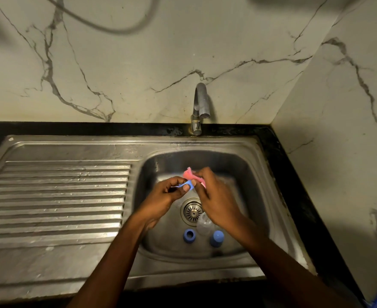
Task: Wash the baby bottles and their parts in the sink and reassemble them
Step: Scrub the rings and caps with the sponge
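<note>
3 blue parts [186, 187] [189, 235] [216, 237], 1 clear bottle [203, 224], 1 pink sponge [191, 175]

Dull brushed steel sink [258, 165] with ribbed drainboard [58, 196]; glossy veined marble wall [138, 63]; smooth blue plastic cap [216, 237].

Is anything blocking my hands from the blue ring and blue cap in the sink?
Nothing visible blocks them. The blue ring and blue cap lie uncovered in the sink, a clear bottle between them. Left hand holds a small blue part, right hand a pink item.

walls [138, 63]: white marble (grey veins), corner at right | countertop [71, 128]: black | light: dim
</note>
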